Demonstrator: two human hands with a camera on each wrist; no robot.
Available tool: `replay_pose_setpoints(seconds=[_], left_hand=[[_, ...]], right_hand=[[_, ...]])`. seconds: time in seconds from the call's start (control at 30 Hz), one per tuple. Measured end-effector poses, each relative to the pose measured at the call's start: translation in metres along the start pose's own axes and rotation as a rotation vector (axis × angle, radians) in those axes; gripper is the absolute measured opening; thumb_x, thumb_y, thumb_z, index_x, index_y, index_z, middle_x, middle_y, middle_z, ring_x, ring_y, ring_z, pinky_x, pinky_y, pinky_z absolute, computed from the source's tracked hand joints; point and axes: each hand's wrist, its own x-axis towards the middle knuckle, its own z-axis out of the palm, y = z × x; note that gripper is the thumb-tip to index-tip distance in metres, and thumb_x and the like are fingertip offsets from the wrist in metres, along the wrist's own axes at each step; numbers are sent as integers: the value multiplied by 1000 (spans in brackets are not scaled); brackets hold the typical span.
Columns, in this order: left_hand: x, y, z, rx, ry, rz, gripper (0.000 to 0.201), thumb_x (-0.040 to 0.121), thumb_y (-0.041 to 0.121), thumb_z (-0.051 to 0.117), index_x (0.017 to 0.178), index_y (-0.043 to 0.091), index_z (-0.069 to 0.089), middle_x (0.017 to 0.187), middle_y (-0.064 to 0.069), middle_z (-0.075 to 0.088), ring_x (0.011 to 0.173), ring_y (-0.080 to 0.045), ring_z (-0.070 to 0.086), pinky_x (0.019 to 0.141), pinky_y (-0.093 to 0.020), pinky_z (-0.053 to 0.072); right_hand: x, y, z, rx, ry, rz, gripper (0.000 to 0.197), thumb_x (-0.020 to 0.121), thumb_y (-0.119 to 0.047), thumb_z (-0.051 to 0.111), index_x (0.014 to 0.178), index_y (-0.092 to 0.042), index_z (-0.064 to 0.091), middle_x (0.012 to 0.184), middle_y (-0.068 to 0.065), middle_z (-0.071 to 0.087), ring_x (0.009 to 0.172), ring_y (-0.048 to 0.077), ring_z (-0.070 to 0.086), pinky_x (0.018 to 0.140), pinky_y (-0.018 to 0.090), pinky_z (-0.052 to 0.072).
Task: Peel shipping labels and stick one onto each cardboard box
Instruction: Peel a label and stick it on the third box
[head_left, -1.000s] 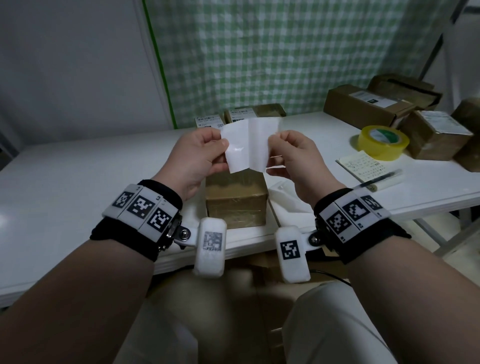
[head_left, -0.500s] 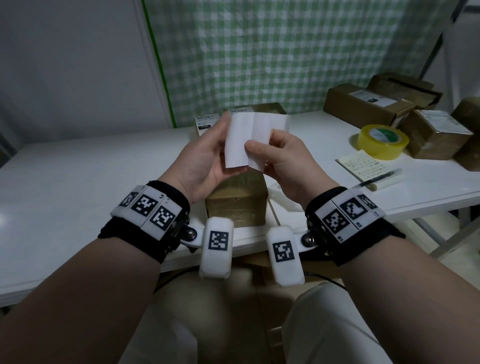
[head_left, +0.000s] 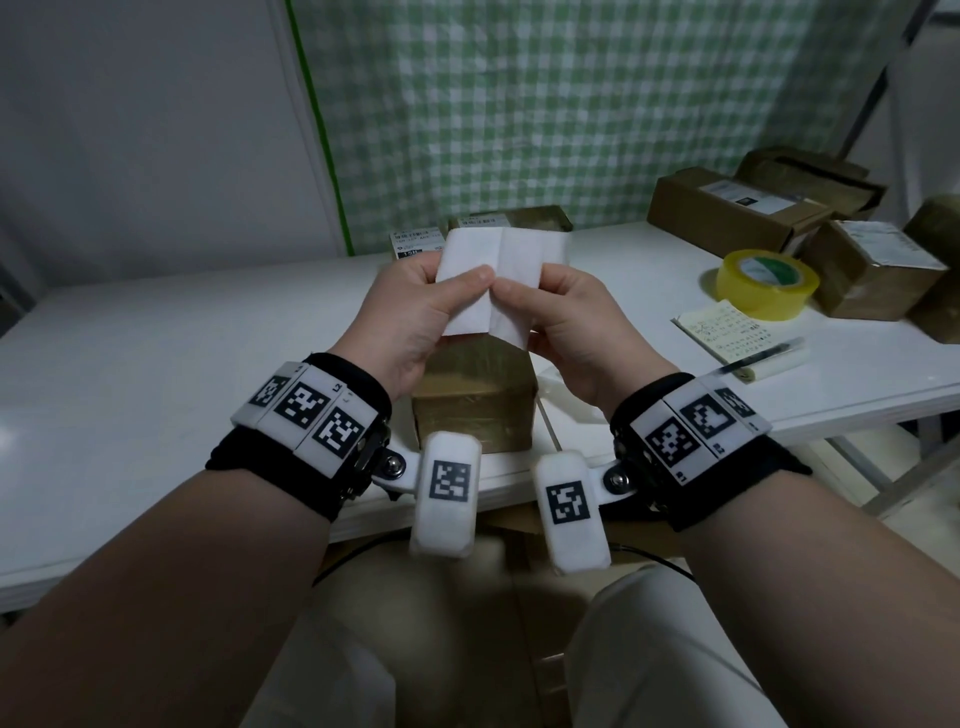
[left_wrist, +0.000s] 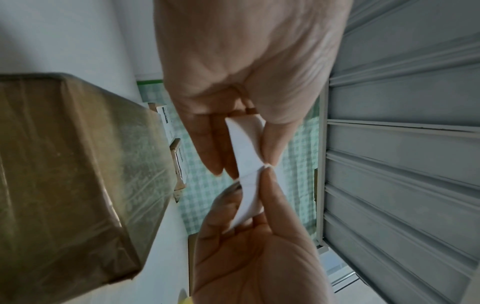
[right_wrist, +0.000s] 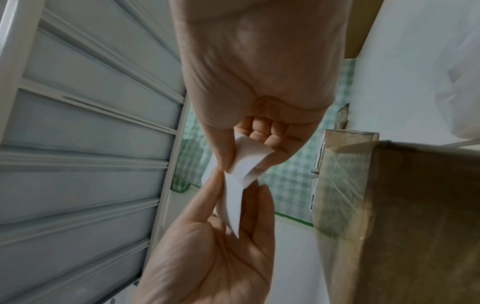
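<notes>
A white label sheet (head_left: 500, 262) with a crease down its middle is held in the air between both hands. My left hand (head_left: 470, 283) pinches its left half, thumb on the near face. My right hand (head_left: 511, 301) pinches the right half, and the two thumb tips meet at the crease. The left wrist view shows the label (left_wrist: 249, 164) pinched by both thumbs, and in the right wrist view the label (right_wrist: 237, 185) curls slightly. Directly below the hands a taped brown cardboard box (head_left: 472, 410) stands at the table's front edge, also visible as the box (left_wrist: 64, 174) and the box (right_wrist: 402, 216).
On the white table (head_left: 156, 364), two labelled boxes (head_left: 509, 221) stand at the back centre. More cardboard boxes (head_left: 737, 208) sit at the back right. A yellow tape roll (head_left: 766, 283) and a notepad with a pen (head_left: 737, 338) lie on the right.
The hands have come closer together. Both thumbs slid from the sheet's outer edges to its middle crease, and the sheet now faces me flatter.
</notes>
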Motion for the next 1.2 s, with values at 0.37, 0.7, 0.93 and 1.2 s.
replay_pose_setpoints(seconds=[0.37,0.7,0.93,1.2], left_hand=[[7,-3,-12,218,18,70,13,85,9,66,92,-2,62,85,-12,65,72,-18,65,56,-26,58],[13,-6,-25,278,48,62,18,84,7,67,71,8,55,75,-9,62,64,-16,63,53,-24,57],[13,-9,-26,235,60,27,12,83,5,67,77,11,59,82,-8,66,71,-17,66,61,-29,57],[5,-6,-27,51,-47,-38,23,84,-3,60,103,6,65,99,-14,70,84,-23,68,70,-29,58]], right_hand=[[8,1,-25,-35,125,41,3,83,-3,66,81,-5,64,72,6,65,62,16,59,62,26,50],[11,1,-41,-102,236,96,30,85,-7,66,61,-14,47,38,-8,50,39,7,44,47,17,40],[11,4,-42,-116,274,111,22,85,-10,66,69,-14,52,58,-3,58,54,9,51,50,17,46],[7,3,-36,-86,146,115,21,76,1,71,92,-6,61,90,14,66,75,26,65,65,32,55]])
